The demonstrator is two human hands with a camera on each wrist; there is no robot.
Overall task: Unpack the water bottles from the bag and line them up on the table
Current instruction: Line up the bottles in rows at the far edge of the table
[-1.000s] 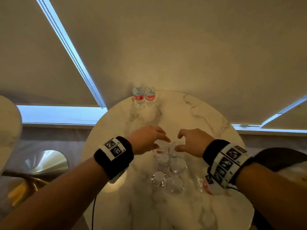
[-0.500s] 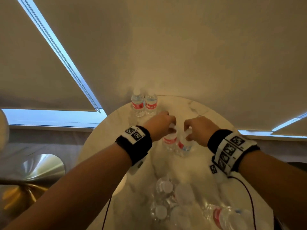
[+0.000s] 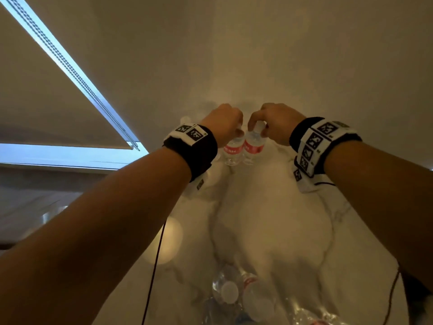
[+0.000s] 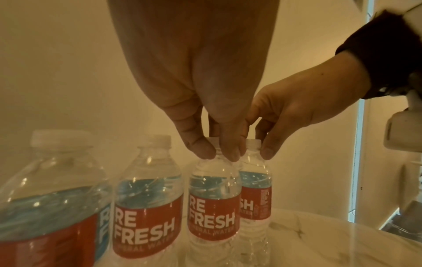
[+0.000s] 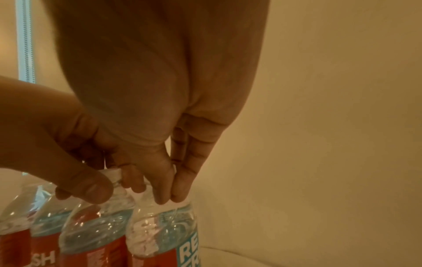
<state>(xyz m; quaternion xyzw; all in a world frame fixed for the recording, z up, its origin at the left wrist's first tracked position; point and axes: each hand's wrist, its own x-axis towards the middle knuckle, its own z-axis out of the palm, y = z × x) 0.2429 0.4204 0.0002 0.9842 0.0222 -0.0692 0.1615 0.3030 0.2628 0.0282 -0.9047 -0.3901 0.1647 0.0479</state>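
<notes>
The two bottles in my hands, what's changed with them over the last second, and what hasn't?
Both hands lifted a bottle by its neck out of the bag and carried it to the table's far edge. The left hand now holds its bottle beside the two bottles already standing there; the right hand holds its bottle next to it. Both grips are unchanged. The standing pair and the bag stayed put.
</notes>
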